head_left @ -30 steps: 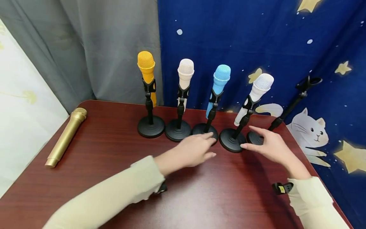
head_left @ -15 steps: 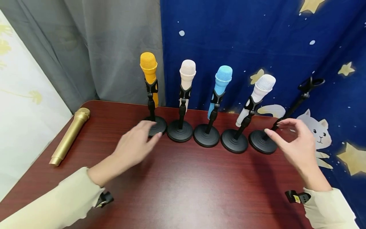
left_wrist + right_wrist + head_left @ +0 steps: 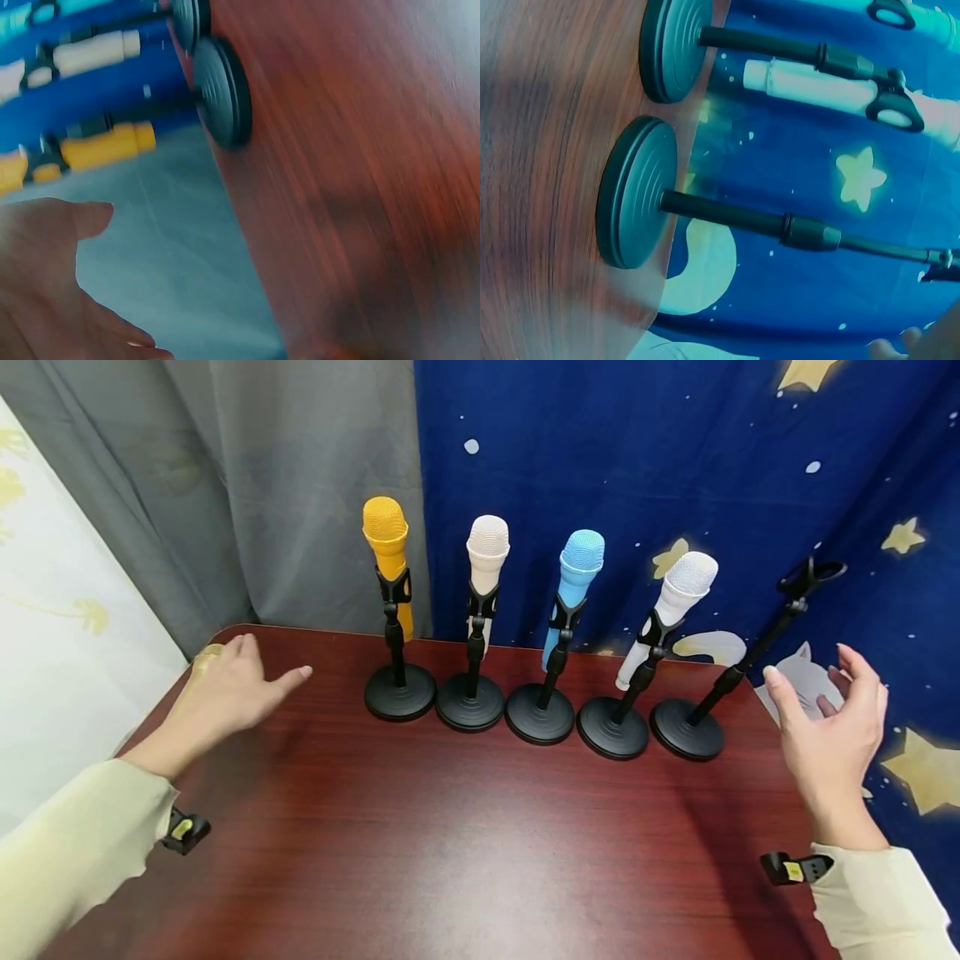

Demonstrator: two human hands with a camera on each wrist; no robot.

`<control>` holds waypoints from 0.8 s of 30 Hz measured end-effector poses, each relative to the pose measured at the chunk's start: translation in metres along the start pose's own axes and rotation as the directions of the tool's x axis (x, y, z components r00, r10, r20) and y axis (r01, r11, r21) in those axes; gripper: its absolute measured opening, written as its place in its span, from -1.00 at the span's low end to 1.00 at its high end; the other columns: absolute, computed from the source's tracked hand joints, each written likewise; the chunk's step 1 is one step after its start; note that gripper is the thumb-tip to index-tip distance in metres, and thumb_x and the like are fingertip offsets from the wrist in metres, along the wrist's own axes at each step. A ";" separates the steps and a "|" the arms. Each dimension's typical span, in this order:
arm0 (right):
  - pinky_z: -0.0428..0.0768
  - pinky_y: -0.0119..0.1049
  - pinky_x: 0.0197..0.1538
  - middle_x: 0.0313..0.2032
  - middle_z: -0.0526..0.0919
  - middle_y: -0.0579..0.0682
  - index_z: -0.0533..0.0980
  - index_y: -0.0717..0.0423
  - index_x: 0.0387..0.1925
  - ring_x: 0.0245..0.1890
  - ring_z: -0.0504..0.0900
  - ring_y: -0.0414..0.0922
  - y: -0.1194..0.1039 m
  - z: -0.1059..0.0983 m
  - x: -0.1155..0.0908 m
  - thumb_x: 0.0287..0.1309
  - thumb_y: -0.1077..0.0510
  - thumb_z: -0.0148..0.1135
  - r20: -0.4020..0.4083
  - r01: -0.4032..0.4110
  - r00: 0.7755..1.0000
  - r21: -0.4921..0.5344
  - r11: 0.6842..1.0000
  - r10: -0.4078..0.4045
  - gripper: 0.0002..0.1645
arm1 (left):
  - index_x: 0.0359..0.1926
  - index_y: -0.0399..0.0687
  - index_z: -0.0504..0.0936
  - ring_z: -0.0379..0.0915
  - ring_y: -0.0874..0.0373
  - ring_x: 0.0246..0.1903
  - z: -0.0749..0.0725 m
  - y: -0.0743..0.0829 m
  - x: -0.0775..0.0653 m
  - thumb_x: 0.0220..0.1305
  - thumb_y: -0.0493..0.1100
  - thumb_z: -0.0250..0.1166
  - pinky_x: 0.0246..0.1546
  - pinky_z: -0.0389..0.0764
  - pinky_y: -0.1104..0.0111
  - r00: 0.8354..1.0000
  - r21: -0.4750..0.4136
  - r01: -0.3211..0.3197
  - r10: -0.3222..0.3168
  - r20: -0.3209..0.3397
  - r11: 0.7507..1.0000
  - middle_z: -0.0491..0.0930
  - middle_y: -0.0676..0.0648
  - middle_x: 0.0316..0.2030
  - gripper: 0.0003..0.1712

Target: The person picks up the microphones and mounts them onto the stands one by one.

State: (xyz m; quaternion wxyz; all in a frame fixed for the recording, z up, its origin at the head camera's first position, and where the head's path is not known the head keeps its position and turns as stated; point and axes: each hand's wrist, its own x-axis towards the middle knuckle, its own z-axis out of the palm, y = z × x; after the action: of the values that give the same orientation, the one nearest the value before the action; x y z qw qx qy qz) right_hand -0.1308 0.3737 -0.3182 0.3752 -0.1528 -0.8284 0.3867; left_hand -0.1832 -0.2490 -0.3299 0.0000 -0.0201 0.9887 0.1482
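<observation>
My left hand (image 3: 228, 689) is over the gold microphone (image 3: 207, 652) at the table's left edge, covering most of it. Its fingers point forward and the thumb stands out to the right; whether it touches the microphone cannot be made out. In the left wrist view, that hand (image 3: 45, 277) shows the thumb apart from the fingers. At the far right, my right hand (image 3: 836, 735) is raised with loosely bent fingers and holds nothing. Nearest to it is a black microphone stand (image 3: 690, 727) with a vacant clip (image 3: 810, 577). In the right wrist view only some fingertips (image 3: 892, 349) show.
Along the back of the dark red table (image 3: 465, 827) stand black stands bearing a yellow microphone (image 3: 386, 539), a cream microphone (image 3: 487, 552), a blue microphone (image 3: 580, 564) and a white microphone (image 3: 682, 589). Behind them hang a grey curtain (image 3: 322, 485) and a blue starry curtain (image 3: 570, 435).
My left hand has swept left from the middle stands, past the yellow microphone's stand, to the gold microphone. The right hand has drawn back to the right from the rightmost stand.
</observation>
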 end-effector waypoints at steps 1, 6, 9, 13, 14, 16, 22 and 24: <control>0.32 -0.33 0.50 0.44 0.26 -0.19 0.19 -0.38 0.48 0.48 0.29 -0.22 0.000 -0.001 0.002 0.24 -0.13 0.36 0.031 -0.037 0.999 -0.002 0.999 0.037 -0.14 | 0.46 -0.69 -0.17 -0.03 -0.63 0.35 -0.002 -0.008 0.001 0.36 0.53 -0.10 0.31 0.16 -0.39 1.000 -0.003 0.017 -0.017 0.002 1.000 -0.05 -0.70 0.40 0.32; 0.17 -0.12 0.58 0.59 0.03 -0.21 -0.07 -0.49 0.56 0.60 0.09 -0.17 0.005 -0.002 0.015 0.33 -0.17 0.23 0.177 -0.216 0.961 0.013 0.976 0.211 -0.06 | 0.42 -0.70 -0.16 0.05 -0.72 0.18 0.001 -0.044 0.007 0.36 0.53 -0.17 0.15 0.28 -0.41 0.988 -0.011 0.150 -0.150 0.019 0.989 0.00 -0.76 0.27 0.30; 0.08 0.01 0.60 0.62 -0.06 -0.17 -0.19 -0.49 0.58 0.62 0.03 -0.09 0.014 0.004 0.018 0.36 -0.21 0.18 0.294 -0.321 0.912 0.076 0.944 0.287 0.00 | 0.34 -0.78 -0.17 0.06 -0.71 0.12 0.008 -0.062 0.008 0.39 0.48 -0.18 0.09 0.32 -0.37 0.972 0.004 0.231 -0.231 0.050 0.973 0.05 -0.79 0.16 0.27; -0.07 0.09 0.62 0.64 -0.19 -0.12 -0.32 -0.46 0.59 0.63 -0.04 -0.06 0.027 0.011 0.019 0.37 -0.27 0.13 0.455 -0.453 0.822 0.158 0.877 0.343 0.05 | 0.25 -0.84 -0.10 0.10 -0.70 0.06 0.019 -0.077 0.007 0.41 0.42 -0.15 0.05 0.35 -0.33 0.960 0.031 0.271 -0.273 0.066 0.962 0.12 -0.81 0.06 0.21; -0.10 0.10 0.62 0.64 -0.21 -0.12 -0.32 -0.46 0.59 0.63 -0.06 -0.07 0.029 0.011 0.019 0.37 -0.28 0.13 0.481 -0.467 0.808 0.171 0.868 0.340 0.05 | 0.25 -0.84 -0.09 0.11 -0.69 0.05 0.022 -0.079 0.007 0.41 0.42 -0.14 0.04 0.35 -0.33 0.958 0.035 0.278 -0.280 0.067 0.960 0.13 -0.80 0.05 0.20; -0.12 0.08 0.62 0.64 -0.22 -0.12 -0.31 -0.45 0.59 0.63 -0.05 -0.09 0.031 0.013 0.019 0.38 -0.28 0.11 0.505 -0.465 0.800 0.178 0.867 0.325 0.04 | 0.23 -0.82 -0.04 0.13 -0.68 0.03 0.025 -0.081 0.008 0.40 0.42 -0.13 -0.01 0.38 -0.32 0.954 0.046 0.289 -0.291 0.064 0.956 0.16 -0.78 0.04 0.19; -0.09 0.10 0.60 0.64 -0.14 -0.07 -0.21 -0.44 0.60 0.64 -0.08 -0.08 0.030 0.023 0.019 0.39 -0.25 0.13 0.493 -0.433 0.816 0.176 0.884 0.302 -0.02 | 0.18 -0.85 0.08 0.18 -0.65 0.03 0.027 -0.090 0.014 0.42 0.33 -0.05 -0.05 0.45 -0.25 0.930 0.062 0.358 -0.361 0.060 0.932 0.20 -0.78 0.04 0.10; -0.10 0.05 0.62 0.63 -0.11 -0.08 -0.18 -0.42 0.60 0.64 -0.11 -0.09 0.029 0.028 0.020 0.38 -0.23 0.15 0.477 -0.435 0.825 0.195 0.879 0.303 -0.02 | 0.17 -0.85 0.11 0.21 -0.63 0.03 0.027 -0.096 0.015 0.42 0.32 -0.06 -0.06 0.48 -0.23 0.918 0.062 0.387 -0.391 0.065 0.920 0.22 -0.78 0.04 0.09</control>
State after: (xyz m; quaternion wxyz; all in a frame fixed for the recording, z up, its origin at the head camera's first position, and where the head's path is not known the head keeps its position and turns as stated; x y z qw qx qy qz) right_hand -0.1657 0.3890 -0.3419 0.1173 -0.1642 -0.7773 0.5958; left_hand -0.1942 -0.3339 -0.3840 0.0674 -0.2106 0.9676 0.1221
